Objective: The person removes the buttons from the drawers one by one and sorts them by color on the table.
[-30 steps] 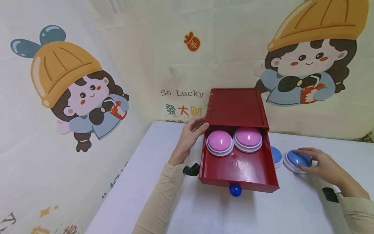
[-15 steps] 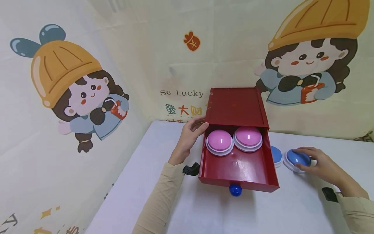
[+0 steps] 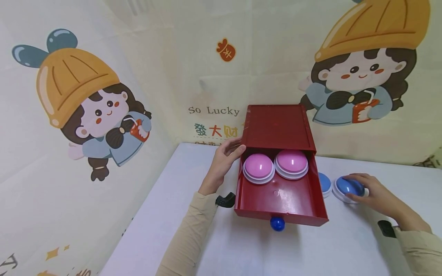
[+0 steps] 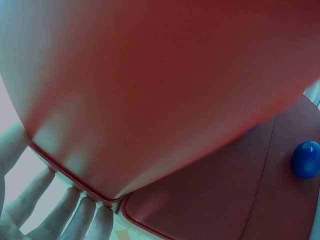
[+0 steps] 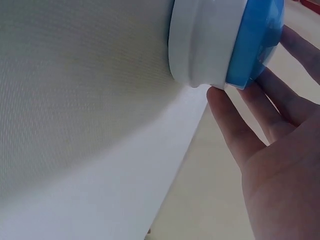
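Note:
A red box (image 3: 277,128) has its drawer (image 3: 276,203) pulled out, with a blue knob (image 3: 277,224) on the front. Two pink push buttons (image 3: 259,165) on white bases sit side by side at the drawer's back. My left hand (image 3: 222,163) rests against the box's left side; in the left wrist view its extended fingers (image 4: 65,210) touch the edge. To the right of the drawer, my right hand (image 3: 383,195) holds a blue push button (image 3: 346,185) between thumb and fingers. The right wrist view shows fingertips at the rim of its white base (image 5: 205,45).
Another blue push button (image 3: 324,183) stands on the white table (image 3: 276,257), between the drawer and the held one, partly hidden by the drawer wall. A cartoon-printed cloth (image 3: 193,76) hangs behind the table and along its left side.
The head view has shifted slightly. Both hands keep their places, the left at the box and the right on the blue push button.

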### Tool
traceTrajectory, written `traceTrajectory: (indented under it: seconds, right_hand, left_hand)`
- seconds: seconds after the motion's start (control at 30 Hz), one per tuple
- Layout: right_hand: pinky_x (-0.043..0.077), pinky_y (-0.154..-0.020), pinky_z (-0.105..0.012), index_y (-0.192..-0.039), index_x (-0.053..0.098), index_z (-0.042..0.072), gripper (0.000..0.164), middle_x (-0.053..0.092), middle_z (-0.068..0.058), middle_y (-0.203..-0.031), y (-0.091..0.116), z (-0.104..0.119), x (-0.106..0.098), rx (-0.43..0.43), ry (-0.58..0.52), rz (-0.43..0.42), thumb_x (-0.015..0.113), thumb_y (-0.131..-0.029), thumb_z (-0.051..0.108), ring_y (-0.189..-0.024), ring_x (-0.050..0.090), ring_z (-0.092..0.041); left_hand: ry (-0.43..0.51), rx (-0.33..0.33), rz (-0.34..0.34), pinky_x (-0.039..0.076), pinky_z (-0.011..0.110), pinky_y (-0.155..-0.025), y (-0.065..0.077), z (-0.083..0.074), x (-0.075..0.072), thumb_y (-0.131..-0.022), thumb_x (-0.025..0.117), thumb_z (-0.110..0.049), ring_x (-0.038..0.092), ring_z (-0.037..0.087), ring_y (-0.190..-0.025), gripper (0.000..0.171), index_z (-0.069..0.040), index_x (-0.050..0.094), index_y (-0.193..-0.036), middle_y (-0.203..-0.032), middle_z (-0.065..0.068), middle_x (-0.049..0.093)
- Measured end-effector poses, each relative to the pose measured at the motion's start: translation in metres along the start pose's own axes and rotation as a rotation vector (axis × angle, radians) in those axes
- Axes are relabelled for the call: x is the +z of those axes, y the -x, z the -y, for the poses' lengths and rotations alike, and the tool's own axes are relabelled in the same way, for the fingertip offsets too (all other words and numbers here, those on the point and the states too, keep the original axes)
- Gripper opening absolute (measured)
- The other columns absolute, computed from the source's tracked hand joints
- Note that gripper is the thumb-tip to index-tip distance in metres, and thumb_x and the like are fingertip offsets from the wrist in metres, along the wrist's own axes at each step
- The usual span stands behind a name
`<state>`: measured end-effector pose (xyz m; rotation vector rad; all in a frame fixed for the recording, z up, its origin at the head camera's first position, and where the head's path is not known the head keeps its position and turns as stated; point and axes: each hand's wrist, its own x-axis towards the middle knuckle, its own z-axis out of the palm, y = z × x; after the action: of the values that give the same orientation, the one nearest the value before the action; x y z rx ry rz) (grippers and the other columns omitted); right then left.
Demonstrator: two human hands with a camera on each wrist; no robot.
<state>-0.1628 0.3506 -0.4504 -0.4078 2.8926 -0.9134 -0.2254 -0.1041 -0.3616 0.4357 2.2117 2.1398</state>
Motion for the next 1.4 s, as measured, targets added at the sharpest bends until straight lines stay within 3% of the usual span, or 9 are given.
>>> traceTrajectory:
  seconds: [0.27,0.37,0.43,0.53,0.63,0.9,1.13,1.23,1.4]
  right_hand:
    - [0.046,-0.085,-0.073,-0.129,0.054,-0.002,0.057,0.044,-0.032,-0.133,0.0,0.009,-0.006,-0.077,0.017,-0.104,0.081,-0.082,0.014,-0.116,0.039,-0.054]
    - [0.059,-0.086,-0.036,-0.129,0.055,0.0,0.055,0.048,-0.027,-0.132,0.0,0.013,-0.011,-0.101,0.027,-0.146,0.081,-0.082,0.014,-0.115,0.046,-0.041]
    - [0.049,-0.081,-0.008,-0.129,0.056,0.001,0.055,0.049,-0.025,-0.131,-0.001,0.016,-0.014,-0.122,0.027,-0.166,0.082,-0.081,0.012,-0.118,0.047,-0.02]
    - [0.03,-0.078,0.007,-0.129,0.056,0.002,0.055,0.05,-0.022,-0.13,-0.003,0.022,-0.019,-0.163,0.019,-0.196,0.082,-0.08,0.008,-0.114,0.037,0.011]
    - [0.028,-0.08,0.009,-0.128,0.057,0.002,0.055,0.051,-0.021,-0.129,-0.005,0.03,-0.023,-0.205,0.026,-0.219,0.082,-0.079,0.005,-0.113,0.034,0.017]
    - [0.045,-0.079,-0.004,-0.132,0.055,0.004,0.059,0.049,-0.021,-0.135,-0.007,0.061,-0.039,-0.197,0.062,-0.232,0.082,-0.08,0.011,-0.114,0.048,-0.035]
    - [0.035,-0.077,0.002,-0.13,0.058,0.005,0.059,0.049,-0.018,-0.136,-0.01,0.082,-0.047,-0.233,0.083,-0.259,0.084,-0.076,0.008,-0.121,0.041,-0.004]
    - [0.04,-0.074,-0.003,-0.131,0.058,0.005,0.061,0.048,-0.018,-0.137,-0.01,0.091,-0.05,-0.224,0.078,-0.253,0.084,-0.076,0.006,-0.118,0.047,-0.03]
    - [0.039,-0.074,-0.003,-0.131,0.058,0.006,0.063,0.048,-0.017,-0.137,-0.01,0.105,-0.055,-0.242,0.085,-0.265,0.084,-0.075,0.004,-0.117,0.049,-0.037]
  left_hand:
    - [0.024,-0.003,-0.005,0.05,0.032,-0.103,0.001,0.002,0.001,-0.095,0.069,-0.028,0.058,0.015,-0.125,0.043,-0.019,0.057,-0.135,-0.134,0.002,0.059]
    - [0.026,-0.004,-0.005,0.05,0.031,-0.103,0.001,0.002,0.001,-0.094,0.069,-0.029,0.058,0.014,-0.125,0.043,-0.02,0.058,-0.134,-0.134,0.001,0.059]
    - [0.027,-0.003,-0.002,0.05,0.032,-0.103,0.002,0.002,0.0,-0.094,0.069,-0.03,0.058,0.015,-0.125,0.043,-0.02,0.058,-0.134,-0.134,0.001,0.059]
    - [0.026,0.0,-0.001,0.05,0.032,-0.104,0.002,0.001,0.0,-0.094,0.069,-0.031,0.058,0.014,-0.125,0.043,-0.02,0.058,-0.134,-0.134,0.001,0.059]
    - [0.025,0.0,0.0,0.05,0.032,-0.104,0.003,0.001,0.0,-0.094,0.069,-0.031,0.058,0.014,-0.125,0.043,-0.02,0.058,-0.134,-0.134,0.001,0.059]
    - [0.025,-0.009,0.0,0.05,0.031,-0.103,0.003,0.001,0.001,-0.094,0.069,-0.032,0.057,0.013,-0.126,0.044,-0.02,0.057,-0.135,-0.135,0.0,0.059]
    - [0.023,-0.01,-0.003,0.05,0.031,-0.103,0.002,0.003,0.001,-0.094,0.069,-0.032,0.058,0.013,-0.125,0.044,-0.021,0.058,-0.135,-0.135,0.0,0.059]
    - [0.026,-0.013,-0.002,0.05,0.032,-0.103,0.001,0.004,0.001,-0.094,0.069,-0.032,0.057,0.014,-0.126,0.045,-0.02,0.057,-0.135,-0.136,0.001,0.058]
    - [0.027,-0.01,0.003,0.05,0.032,-0.103,0.001,0.004,0.001,-0.094,0.069,-0.033,0.057,0.014,-0.126,0.045,-0.02,0.057,-0.136,-0.136,0.001,0.058]
